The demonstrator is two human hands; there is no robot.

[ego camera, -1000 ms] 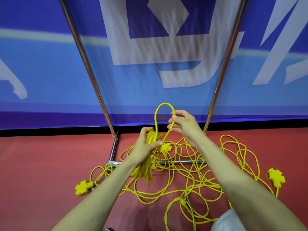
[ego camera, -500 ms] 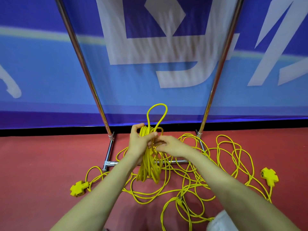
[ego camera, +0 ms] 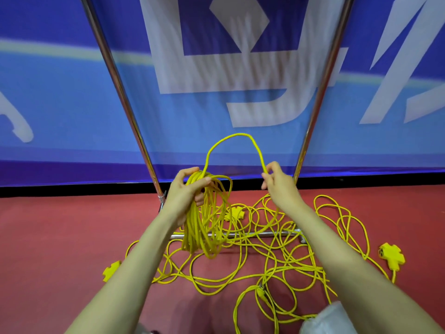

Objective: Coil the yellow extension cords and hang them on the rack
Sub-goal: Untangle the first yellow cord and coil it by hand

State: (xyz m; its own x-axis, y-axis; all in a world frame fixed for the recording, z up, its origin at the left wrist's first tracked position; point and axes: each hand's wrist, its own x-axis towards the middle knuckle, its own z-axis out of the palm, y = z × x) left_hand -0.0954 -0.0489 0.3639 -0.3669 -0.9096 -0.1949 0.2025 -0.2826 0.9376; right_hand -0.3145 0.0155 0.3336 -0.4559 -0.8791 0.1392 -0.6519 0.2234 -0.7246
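My left hand (ego camera: 185,189) grips the top of a bundle (ego camera: 204,225) of yellow loops, with fingers and thumb curled round it. The bundle hangs down toward the floor (ego camera: 60,237), in front of the rack's base bar (ego camera: 252,235). My right hand (ego camera: 277,184), out at 3 o'clock from the left, pinches the same cord between thumb and fingertips. Between the two hands the cord arches up as one open loop (ego camera: 238,136) toward 12 o'clock.

I judge I am partway through coiling the first cord. A fair number of turns are gathered in my left hand. A great deal of loose cord (ego camera: 277,261) lies tangled on the floor, spread from about 3 o'clock round to 6 o'clock below my hands and crossing over the base bar. Socket blocks (ego camera: 112,271) lie at 8 o'clock, at 4 o'clock and just behind the bundle, so more than one cord seems to be waiting.

The rack (ego camera: 125,100) stands at 12 o'clock, and its two posts rise out of view. I see nothing hung on the part that shows, and the top is hidden. Left to do is the rest of this coil, the other cords and all the hanging.
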